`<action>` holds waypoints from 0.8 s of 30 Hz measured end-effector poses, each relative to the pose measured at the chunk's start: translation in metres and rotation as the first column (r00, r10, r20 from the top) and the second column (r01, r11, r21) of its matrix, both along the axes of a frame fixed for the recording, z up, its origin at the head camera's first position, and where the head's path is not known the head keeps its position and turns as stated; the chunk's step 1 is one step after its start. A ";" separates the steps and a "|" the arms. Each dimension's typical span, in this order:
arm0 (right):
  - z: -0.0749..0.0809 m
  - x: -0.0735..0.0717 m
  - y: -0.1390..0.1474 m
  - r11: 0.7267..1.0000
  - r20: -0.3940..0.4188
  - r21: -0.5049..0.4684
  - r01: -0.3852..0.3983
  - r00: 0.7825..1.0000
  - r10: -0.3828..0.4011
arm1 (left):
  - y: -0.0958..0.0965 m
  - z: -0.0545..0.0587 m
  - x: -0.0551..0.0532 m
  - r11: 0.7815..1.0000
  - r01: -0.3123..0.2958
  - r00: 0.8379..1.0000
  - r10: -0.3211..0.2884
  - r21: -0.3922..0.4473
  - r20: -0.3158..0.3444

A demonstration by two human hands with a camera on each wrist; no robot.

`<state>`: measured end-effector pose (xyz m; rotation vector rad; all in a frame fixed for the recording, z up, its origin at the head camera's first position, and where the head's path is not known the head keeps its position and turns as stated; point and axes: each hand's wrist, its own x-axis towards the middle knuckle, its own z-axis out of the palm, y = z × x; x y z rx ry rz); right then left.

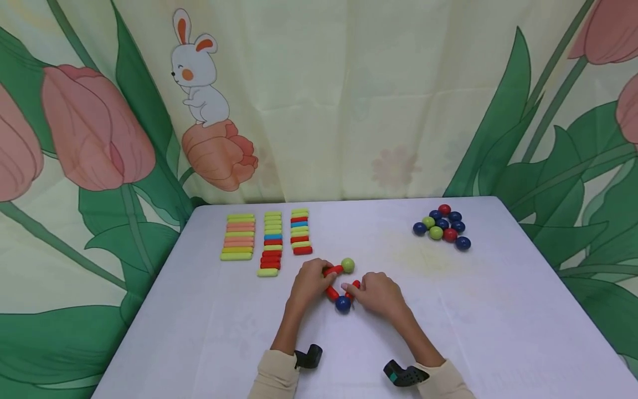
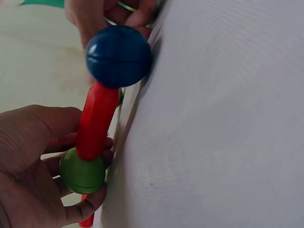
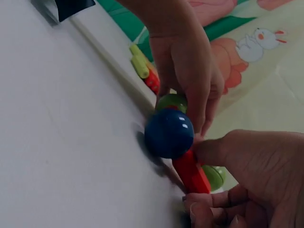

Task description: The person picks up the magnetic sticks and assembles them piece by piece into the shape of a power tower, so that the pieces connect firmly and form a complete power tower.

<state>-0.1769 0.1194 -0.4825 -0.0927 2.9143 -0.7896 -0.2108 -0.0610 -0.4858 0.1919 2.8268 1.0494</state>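
Note:
Red sticks and balls form a linked piece on the table between the hands. My left hand (image 1: pixel 310 281) holds its left corner, with fingers curled round a green ball (image 2: pixel 82 171). One red stick (image 1: pixel 332 293) runs from there to a blue ball (image 1: pixel 343 304) at the near end. Another red stick (image 1: pixel 334 270) leads to a second green ball (image 1: pixel 348 265) at the far end. On the right side, my right hand (image 1: pixel 381 293) pinches a third red stick (image 3: pixel 191 173) that meets the blue ball. The right wrist view shows thumb and fingers on this stick.
Three columns of coloured sticks lie at the back left: a left column (image 1: pixel 238 234), a middle column (image 1: pixel 272 237) and a right column (image 1: pixel 300 233). A cluster of blue, green and red balls (image 1: pixel 442 224) sits at the back right. Behind the white table (image 1: pixel 473 332) hangs a printed curtain (image 1: pixel 319 100).

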 end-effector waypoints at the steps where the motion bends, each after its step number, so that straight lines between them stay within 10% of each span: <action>1: 0.001 0.002 -0.002 1.000 0.006 0.014 0.009 1.000 -0.010 | 0.000 0.000 0.000 1.000 0.001 1.000 -0.001 0.002 0.013; 13: 0.001 -0.004 -0.007 0.987 -0.012 -0.113 0.118 0.993 -0.120 | -0.010 -0.004 0.001 0.989 0.026 0.991 -0.045 0.146 0.126; 24: -0.006 -0.015 0.001 0.946 -0.043 -0.319 0.054 0.997 -0.071 | -0.015 -0.007 -0.002 0.973 0.067 0.987 -0.097 0.220 0.131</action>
